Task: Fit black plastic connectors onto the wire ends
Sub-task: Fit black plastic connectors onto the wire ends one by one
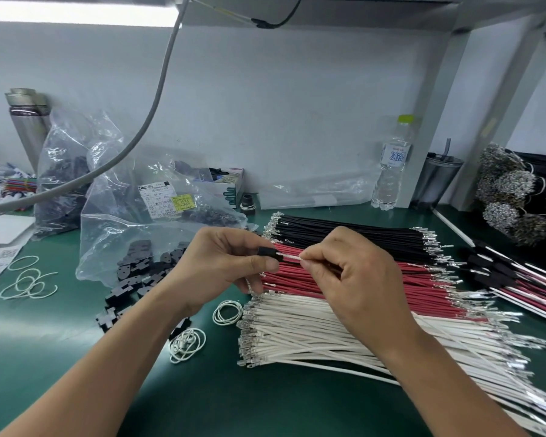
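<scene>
The left hand [224, 263] is pinching a black connector [270, 253]; the right hand [344, 272] is pinching a white wire [289, 256] pointing leftward into it.

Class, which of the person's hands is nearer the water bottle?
Right. The right hand lies below and left of the water bottle; the left hand is farther left.

Green bench [60, 348], wire bundles [344, 326], rubber bands [227, 312].

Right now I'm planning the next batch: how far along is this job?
Done: a small pile of finished wires with connectors at right. In hand: left hand holds a black connector; right hand feeds a white wire in. Left: big black, red, white stacks.
</scene>
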`<state>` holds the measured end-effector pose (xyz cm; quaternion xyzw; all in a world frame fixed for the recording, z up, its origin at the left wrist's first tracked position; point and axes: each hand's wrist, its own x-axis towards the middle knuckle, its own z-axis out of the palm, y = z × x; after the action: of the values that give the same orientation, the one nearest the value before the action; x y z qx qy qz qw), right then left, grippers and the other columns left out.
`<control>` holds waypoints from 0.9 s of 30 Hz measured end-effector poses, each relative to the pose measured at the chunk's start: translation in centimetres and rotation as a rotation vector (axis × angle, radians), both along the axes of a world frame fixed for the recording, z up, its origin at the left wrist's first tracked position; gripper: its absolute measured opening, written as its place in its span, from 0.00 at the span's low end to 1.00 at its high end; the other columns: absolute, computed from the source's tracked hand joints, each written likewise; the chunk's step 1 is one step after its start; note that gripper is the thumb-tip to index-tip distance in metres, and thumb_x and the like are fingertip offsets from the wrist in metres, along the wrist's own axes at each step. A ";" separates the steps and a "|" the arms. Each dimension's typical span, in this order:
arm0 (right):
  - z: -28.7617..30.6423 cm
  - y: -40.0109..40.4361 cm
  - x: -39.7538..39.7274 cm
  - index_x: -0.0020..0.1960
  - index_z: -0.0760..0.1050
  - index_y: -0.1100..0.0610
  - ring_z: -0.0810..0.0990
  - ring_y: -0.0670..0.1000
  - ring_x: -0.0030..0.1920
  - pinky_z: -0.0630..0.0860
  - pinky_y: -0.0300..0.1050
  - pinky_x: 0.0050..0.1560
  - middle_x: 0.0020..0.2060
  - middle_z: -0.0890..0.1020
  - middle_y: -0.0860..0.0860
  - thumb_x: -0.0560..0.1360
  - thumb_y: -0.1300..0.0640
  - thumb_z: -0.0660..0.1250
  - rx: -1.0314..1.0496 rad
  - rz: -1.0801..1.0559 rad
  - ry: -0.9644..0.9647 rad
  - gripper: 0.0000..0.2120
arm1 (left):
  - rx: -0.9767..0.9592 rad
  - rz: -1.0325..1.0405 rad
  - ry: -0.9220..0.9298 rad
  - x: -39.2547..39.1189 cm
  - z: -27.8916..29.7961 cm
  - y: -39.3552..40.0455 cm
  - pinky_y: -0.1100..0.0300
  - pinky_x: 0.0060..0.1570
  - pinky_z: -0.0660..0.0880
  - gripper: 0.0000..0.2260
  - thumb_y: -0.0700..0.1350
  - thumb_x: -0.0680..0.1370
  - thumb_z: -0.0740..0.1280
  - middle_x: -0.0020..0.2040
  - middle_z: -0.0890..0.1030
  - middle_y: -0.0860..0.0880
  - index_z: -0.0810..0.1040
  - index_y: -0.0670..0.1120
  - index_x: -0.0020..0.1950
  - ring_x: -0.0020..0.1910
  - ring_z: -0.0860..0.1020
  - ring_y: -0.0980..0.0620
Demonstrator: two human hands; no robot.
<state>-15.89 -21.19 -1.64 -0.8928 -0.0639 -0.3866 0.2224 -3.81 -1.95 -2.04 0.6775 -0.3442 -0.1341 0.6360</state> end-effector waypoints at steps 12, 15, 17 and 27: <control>-0.9 0.8 0.7 0.45 0.84 0.53 0.78 0.46 0.42 0.72 0.34 0.40 0.38 0.76 0.41 0.75 0.61 0.75 0.168 0.121 0.077 0.03 | 0.084 -0.045 -0.029 -0.5 -0.1 -0.2 0.57 0.34 0.82 0.13 0.48 0.68 0.81 0.40 0.87 0.39 0.89 0.45 0.50 0.32 0.84 0.46; -1.0 0.2 0.7 0.44 0.84 0.52 0.78 0.45 0.43 0.72 0.35 0.40 0.38 0.77 0.41 0.74 0.59 0.75 0.192 0.131 0.105 0.03 | 0.100 -0.043 -0.035 -0.5 -0.1 -0.3 0.57 0.34 0.81 0.11 0.47 0.68 0.80 0.39 0.87 0.40 0.89 0.45 0.49 0.31 0.84 0.46; -0.8 -0.2 0.7 0.44 0.83 0.51 0.78 0.45 0.43 0.75 0.41 0.41 0.38 0.78 0.41 0.75 0.55 0.75 0.183 0.084 0.104 0.02 | 0.092 -0.025 -0.034 -0.5 -0.1 -0.4 0.57 0.33 0.80 0.11 0.48 0.68 0.80 0.38 0.86 0.41 0.89 0.46 0.48 0.31 0.84 0.46; -0.5 0.0 0.3 0.42 0.81 0.56 0.75 0.45 0.38 0.72 0.38 0.38 0.38 0.75 0.43 0.76 0.60 0.73 -0.043 0.141 0.085 0.04 | 0.147 -0.055 -0.155 -0.7 -0.1 -0.5 0.64 0.28 0.73 0.05 0.42 0.70 0.80 0.33 0.85 0.45 0.88 0.46 0.45 0.25 0.79 0.51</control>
<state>-15.55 -21.23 -2.09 -0.9063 -0.1256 -0.3301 0.2323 -4.47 -2.48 -2.15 0.7209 -0.3999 -0.1236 0.5524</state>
